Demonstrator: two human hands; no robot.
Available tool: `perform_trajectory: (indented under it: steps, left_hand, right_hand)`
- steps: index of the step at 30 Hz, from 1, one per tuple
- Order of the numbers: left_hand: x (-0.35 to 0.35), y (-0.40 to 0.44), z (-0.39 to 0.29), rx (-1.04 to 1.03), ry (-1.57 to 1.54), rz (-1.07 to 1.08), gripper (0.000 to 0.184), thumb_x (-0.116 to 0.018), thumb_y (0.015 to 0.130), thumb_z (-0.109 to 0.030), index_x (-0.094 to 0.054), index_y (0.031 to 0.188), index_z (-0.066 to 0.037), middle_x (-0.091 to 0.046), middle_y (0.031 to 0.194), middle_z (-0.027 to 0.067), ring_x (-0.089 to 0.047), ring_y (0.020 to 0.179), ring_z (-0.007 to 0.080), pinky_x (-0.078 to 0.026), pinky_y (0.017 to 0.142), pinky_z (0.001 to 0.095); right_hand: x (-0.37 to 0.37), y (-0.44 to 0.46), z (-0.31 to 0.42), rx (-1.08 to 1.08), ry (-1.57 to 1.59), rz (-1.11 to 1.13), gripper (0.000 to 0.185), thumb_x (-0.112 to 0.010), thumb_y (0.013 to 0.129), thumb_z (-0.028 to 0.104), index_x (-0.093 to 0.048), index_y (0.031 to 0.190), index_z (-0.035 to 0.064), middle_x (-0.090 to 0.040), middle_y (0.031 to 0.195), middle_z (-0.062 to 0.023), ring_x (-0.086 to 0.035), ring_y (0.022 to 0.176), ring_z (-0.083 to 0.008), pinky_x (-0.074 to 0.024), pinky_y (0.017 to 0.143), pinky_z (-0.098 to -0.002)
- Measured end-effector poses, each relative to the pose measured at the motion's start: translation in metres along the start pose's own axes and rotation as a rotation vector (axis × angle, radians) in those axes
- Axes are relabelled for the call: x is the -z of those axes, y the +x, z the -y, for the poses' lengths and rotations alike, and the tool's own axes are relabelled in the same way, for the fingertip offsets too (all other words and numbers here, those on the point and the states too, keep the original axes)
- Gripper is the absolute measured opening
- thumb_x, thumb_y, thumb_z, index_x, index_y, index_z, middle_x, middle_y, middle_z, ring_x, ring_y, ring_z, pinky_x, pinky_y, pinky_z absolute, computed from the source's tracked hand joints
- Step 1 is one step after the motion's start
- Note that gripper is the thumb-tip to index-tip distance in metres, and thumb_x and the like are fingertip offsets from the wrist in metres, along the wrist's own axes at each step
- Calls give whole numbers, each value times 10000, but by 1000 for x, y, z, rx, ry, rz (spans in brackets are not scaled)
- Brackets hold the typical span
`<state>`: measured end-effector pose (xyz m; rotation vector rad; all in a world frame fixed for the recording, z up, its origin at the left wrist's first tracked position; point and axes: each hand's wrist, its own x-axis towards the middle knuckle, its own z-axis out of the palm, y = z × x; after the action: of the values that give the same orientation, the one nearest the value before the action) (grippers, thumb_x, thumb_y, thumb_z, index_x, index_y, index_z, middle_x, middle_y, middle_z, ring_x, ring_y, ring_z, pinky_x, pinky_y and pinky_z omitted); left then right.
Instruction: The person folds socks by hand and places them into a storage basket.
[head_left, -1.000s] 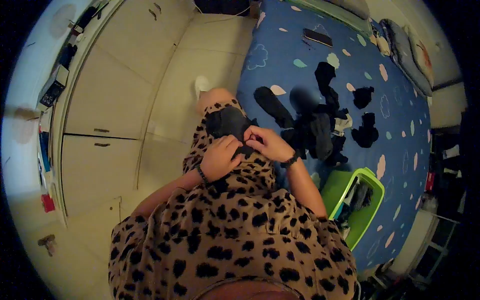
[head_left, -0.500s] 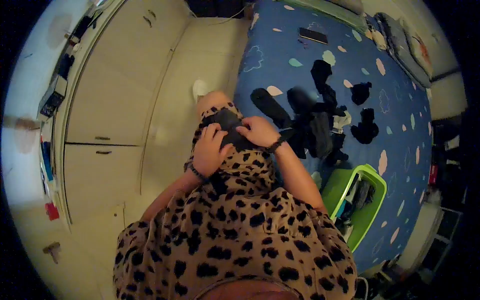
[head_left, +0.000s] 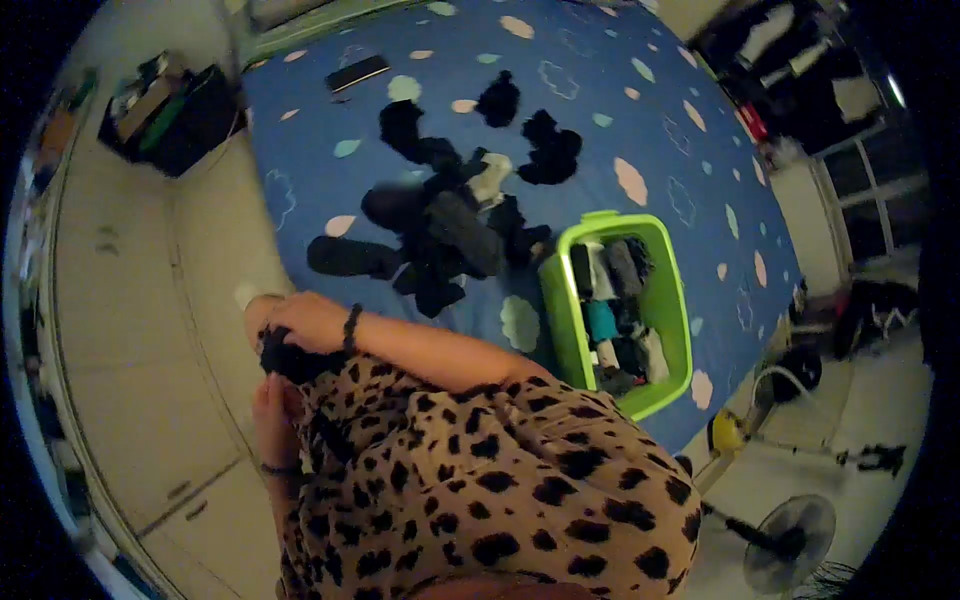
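Observation:
My right hand (head_left: 312, 322) is closed on a black sock (head_left: 300, 365), held over my lap at the left. Below it, my left hand (head_left: 276, 400) pinches the sock's lower edge; part of its fingers is hidden. To the right of my hands, a loose heap of dark socks (head_left: 465, 235) lies on the blue bed sheet, with a white piece (head_left: 490, 178) among them. Two black bundles (head_left: 498, 99) (head_left: 550, 150) rest just beyond the heap. A green plastic bin (head_left: 683, 330) stands on the bed, holding several folded or rolled pieces, mostly dark, some white and one teal.
A dark phone (head_left: 357, 73) lies on the far part of the bed (head_left: 740, 260). Pale cabinets (head_left: 120, 330) line the left side, with a dark box (head_left: 185, 120) of things at the far left. A fan (head_left: 790, 545) stands on the floor at the lower right.
My view has swung to the right, so the bed and green bin show more fully. Both hands keep hold of the sock, which was laid flatter over my thigh and is now bunched up.

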<state>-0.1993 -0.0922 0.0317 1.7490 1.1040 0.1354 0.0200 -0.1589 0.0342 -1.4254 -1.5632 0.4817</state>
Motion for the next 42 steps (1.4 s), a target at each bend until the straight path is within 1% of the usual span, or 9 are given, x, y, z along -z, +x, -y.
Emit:
perform_trajectory:
  steps: [2, 5, 9, 11, 14, 20, 24, 30, 42]
  left_hand:
    - [-13, -19, -24, 285, -1013, 409, 340, -449, 1012, -285, -489, 1207, -10, -597, 1071, 96, -574, 903, 186, -475, 822, 314]
    - [-27, -7, -38, 202, -1169, 231, 382, -425, 1019, -301, -482, 1245, 3, -577, 1185, 137, -580, 1002, 190, -469, 885, 325]
    - [-10, 3, -10, -79, -894, 180, 368, -462, 1006, -246, -472, 1266, 14, -536, 1262, 152, -555, 1097, 220, -430, 954, 335]
    - [-11, -11, -27, -965, 639, -316, 362, -517, 969, -170, -465, 1272, 21, -524, 1261, 140, -535, 1113, 222, -414, 973, 331]
    - [-38, -34, -92, -309, -569, -59, 341, -552, 910, -83, -491, 1228, 27, -544, 1208, 131, -531, 1101, 216, -404, 977, 325]
    - [-65, -51, -171, -691, 135, 178, 357, -598, 833, -45, -546, 1184, -10, -560, 1157, 130, -536, 1073, 217, -426, 946, 345]
    - [-126, -56, -200, -715, -75, 455, 573, -599, 798, -13, -413, 1339, -49, -483, 1263, 108, -478, 1167, 226, -378, 1012, 350]
    - [-131, -13, -167, -736, 8, 272, 662, -621, 806, -30, -338, 1402, -85, -305, 1390, 102, -396, 1248, 238, -396, 996, 410]
    - [-77, 79, -94, -667, 215, 21, 192, -615, 856, -69, -571, 1031, -3, -526, 1086, 105, -557, 967, 218, -488, 754, 308]
  right_hand:
    - [-10, -2, 4, -28, 18, -51, 224, -668, 763, 111, -641, 980, 67, -638, 951, -167, -587, 937, -383, -464, 805, -469]
    - [-24, -11, 15, 31, -93, -205, 185, -656, 771, 102, -626, 940, 34, -641, 927, -168, -594, 909, -376, -464, 772, -474]
    - [-5, -33, 46, -274, 202, -181, 181, -661, 773, 134, -603, 902, 22, -632, 899, -169, -603, 892, -344, -467, 774, -428]
    - [9, -43, 52, -370, 296, -106, 227, -690, 759, 190, -569, 860, 27, -605, 875, -149, -598, 891, -306, -467, 809, -364]
    - [34, -62, 66, 0, -9, -502, 257, -713, 749, 198, -541, 829, 26, -593, 805, -110, -605, 814, -290, -482, 741, -359]
    - [106, -121, 105, -342, 262, -343, 310, -757, 732, 177, -503, 859, 51, -536, 757, -57, -517, 676, -148, -434, 582, -291]
    - [145, -182, 113, -448, 153, -397, 292, -731, 763, 183, -505, 898, 57, -506, 765, -31, -504, 711, -138, -453, 633, -288]
    - [226, -332, 47, -757, -536, -1051, 326, -728, 732, 58, -545, 1002, 44, -633, 866, -90, -610, 772, -193, -501, 716, -315]
    - [217, -343, -12, -1188, -882, -476, 287, -639, 795, 60, -604, 1078, 32, -649, 1012, -200, -619, 927, -405, -507, 787, -459]
